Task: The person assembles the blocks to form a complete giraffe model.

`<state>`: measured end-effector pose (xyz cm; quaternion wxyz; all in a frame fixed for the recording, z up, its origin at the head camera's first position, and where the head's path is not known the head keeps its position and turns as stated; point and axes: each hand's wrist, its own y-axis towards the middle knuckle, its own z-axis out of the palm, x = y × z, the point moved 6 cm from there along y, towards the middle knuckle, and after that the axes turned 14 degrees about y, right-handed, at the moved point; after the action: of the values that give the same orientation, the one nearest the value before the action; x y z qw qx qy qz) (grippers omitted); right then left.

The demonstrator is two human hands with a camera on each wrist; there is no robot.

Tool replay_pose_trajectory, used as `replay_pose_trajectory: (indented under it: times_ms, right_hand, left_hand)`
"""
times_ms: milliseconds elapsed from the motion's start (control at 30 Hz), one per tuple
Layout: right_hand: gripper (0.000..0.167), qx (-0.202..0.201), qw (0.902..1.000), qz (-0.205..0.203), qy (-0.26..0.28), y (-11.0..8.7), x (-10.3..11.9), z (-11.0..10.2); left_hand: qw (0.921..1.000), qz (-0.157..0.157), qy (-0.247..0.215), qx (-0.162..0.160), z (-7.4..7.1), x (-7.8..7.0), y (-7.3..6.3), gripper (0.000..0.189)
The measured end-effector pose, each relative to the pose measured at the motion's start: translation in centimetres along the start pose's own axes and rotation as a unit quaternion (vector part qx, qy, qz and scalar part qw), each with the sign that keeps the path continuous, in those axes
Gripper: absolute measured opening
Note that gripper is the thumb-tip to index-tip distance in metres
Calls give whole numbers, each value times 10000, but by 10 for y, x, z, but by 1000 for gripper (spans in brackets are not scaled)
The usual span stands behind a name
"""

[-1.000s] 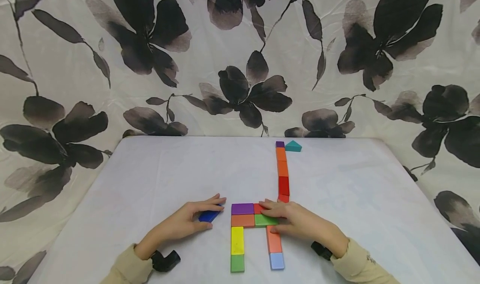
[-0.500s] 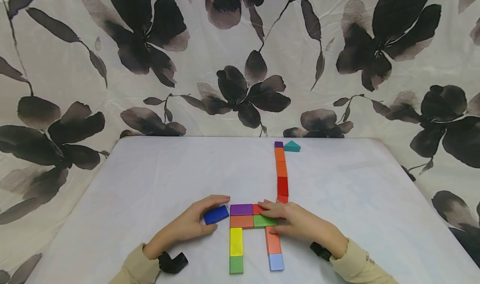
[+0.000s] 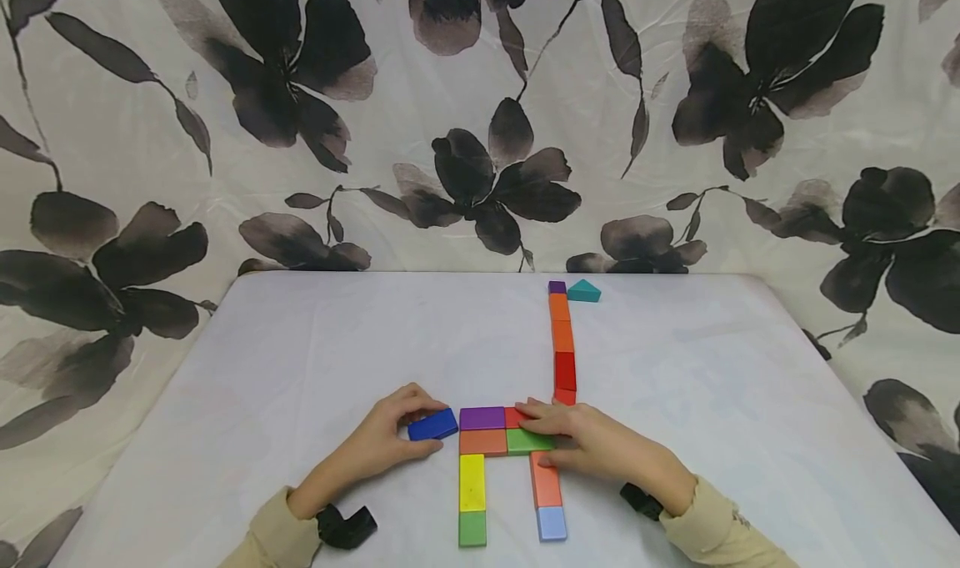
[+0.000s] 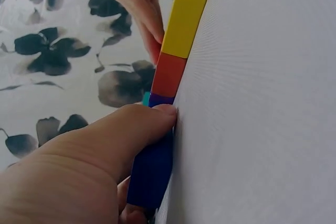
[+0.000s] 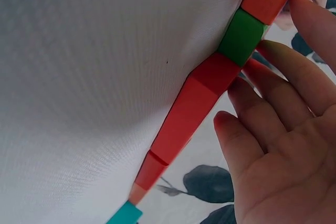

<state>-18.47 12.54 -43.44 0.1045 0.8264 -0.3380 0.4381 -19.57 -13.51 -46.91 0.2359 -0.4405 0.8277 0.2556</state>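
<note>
My left hand [image 3: 378,434] pinches a dark blue block [image 3: 433,424] between thumb and fingers. The block sits slightly slanted just left of a purple block [image 3: 482,419]. In the left wrist view the thumb lies along the near side of the blue block [image 4: 152,174]. My right hand [image 3: 600,443] rests with loosely extended fingers over a red block [image 3: 513,418], a green block [image 3: 529,441] and an orange-red block [image 3: 547,480]. In the right wrist view its fingertips are right at the green block [image 5: 242,38], holding none of the blocks.
Below the middle blocks, a yellow block [image 3: 472,482] over a green one [image 3: 472,528] forms one leg; a light blue block [image 3: 552,523] ends the other. A column of red and orange blocks [image 3: 562,334] runs to the far edge, beside a teal triangle [image 3: 584,291].
The blue block has moved right, close to the purple block, and turned nearer to level. My left fingers spread, then drew back in on it. My right hand stays put.
</note>
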Motion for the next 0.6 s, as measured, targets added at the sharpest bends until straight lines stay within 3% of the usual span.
replay_pose_trajectory:
  times_ms: [200, 600]
  right_hand:
    - [53, 6, 10000, 42, -1, 1, 0, 0]
    - [53, 14, 10000, 18, 6, 1, 0, 0]
  left_hand:
    - [9998, -190, 21, 53, 2, 1, 1, 40]
    - [9999, -109, 16, 24, 1, -1, 0, 40]
